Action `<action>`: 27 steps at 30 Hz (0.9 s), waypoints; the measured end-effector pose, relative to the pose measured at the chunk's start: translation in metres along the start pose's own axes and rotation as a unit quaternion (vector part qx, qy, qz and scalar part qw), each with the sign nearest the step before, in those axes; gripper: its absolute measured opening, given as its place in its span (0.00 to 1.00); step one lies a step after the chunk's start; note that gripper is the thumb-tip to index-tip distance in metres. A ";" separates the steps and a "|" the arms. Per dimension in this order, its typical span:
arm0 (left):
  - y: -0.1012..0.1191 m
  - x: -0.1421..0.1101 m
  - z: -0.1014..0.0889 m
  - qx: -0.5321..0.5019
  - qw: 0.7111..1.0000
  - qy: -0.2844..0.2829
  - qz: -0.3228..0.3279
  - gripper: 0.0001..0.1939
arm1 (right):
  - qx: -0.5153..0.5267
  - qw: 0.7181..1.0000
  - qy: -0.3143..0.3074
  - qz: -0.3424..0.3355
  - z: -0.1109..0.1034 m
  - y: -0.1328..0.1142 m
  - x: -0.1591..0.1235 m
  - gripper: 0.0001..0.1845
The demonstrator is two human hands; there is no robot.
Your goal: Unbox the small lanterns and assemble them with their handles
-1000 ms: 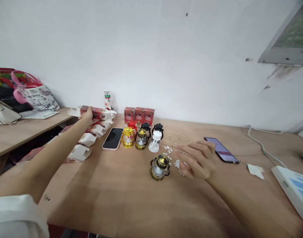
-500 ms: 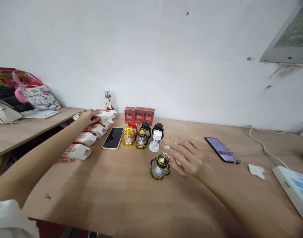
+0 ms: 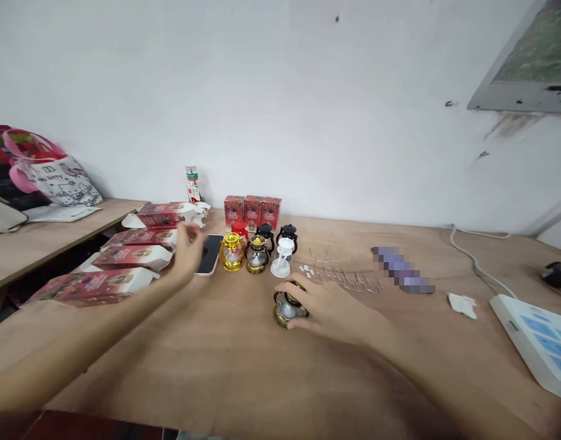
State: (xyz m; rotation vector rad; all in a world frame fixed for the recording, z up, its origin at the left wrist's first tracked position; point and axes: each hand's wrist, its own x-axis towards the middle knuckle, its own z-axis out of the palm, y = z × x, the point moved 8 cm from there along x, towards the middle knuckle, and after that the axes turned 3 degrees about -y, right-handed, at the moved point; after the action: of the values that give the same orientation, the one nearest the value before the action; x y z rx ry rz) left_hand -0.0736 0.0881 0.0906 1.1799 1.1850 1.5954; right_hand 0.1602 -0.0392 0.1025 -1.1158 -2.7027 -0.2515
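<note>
My right hand [image 3: 329, 305] is around a small black-and-gold lantern [image 3: 287, 313] that stands upright on the wooden table. Its fingers curl over the top and the thumb lies along the lower side. My left hand [image 3: 187, 249] is in the air between the flattened red-and-white cartons [image 3: 129, 260] and a phone [image 3: 211, 253]; motion smears its fingers. Behind the held lantern stand more small lanterns: a gold one [image 3: 232, 253], a bronze one [image 3: 257, 255], a white one [image 3: 283, 258], a red one [image 3: 239, 228] and two black ones [image 3: 288, 233].
Bent wire pieces [image 3: 344, 278] and small white tabs [image 3: 307, 270] lie right of the lanterns. Three red boxes [image 3: 253, 211] and a bottle [image 3: 193, 184] stand near the wall. Farther right are a pixelated phone [image 3: 402, 269], a crumpled white scrap [image 3: 462, 305] and a white device [image 3: 535, 342] with a cable.
My left hand has come off the cartons and moved right, toward the phone. My right hand has moved left from the wire pieces onto the black-and-gold lantern. The view has shifted slightly.
</note>
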 end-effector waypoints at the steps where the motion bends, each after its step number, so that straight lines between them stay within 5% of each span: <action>1: -0.008 -0.024 0.008 0.012 0.999 -0.038 0.008 0.11 | 0.020 1.000 -0.019 0.000 0.002 0.000 0.000 0.20; 4: -0.031 -0.098 0.055 0.102 0.947 -0.299 0.055 0.17 | 0.114 0.993 -0.018 -0.003 0.000 0.000 0.003 0.17; 7: -0.049 -0.135 0.086 0.086 0.899 -0.427 0.038 0.34 | 0.222 0.973 0.053 -0.019 -0.006 0.002 0.005 0.18; 9: -0.054 -0.133 0.097 0.078 0.899 -0.430 0.026 0.35 | 0.239 0.960 0.145 -0.016 -0.009 0.005 0.003 0.18; 13: -0.054 -0.111 0.104 0.080 0.934 -0.346 0.036 0.31 | 0.128 0.938 0.321 0.038 -0.003 0.009 -0.015 0.09; 20: -0.056 -0.113 0.104 0.131 0.937 -0.318 0.056 0.28 | -0.045 0.919 0.390 0.027 0.017 -0.007 -0.026 0.02; 27: -0.059 -0.106 0.102 0.095 0.944 -0.314 0.027 0.31 | -0.081 0.880 0.468 0.015 0.000 -0.001 -0.035 0.04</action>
State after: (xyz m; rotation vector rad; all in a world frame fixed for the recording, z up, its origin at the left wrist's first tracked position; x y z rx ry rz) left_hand 0.0549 0.0235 0.0238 1.6932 0.8926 1.0208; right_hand 0.1835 -0.0634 0.0932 -0.7657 -1.8087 -0.7879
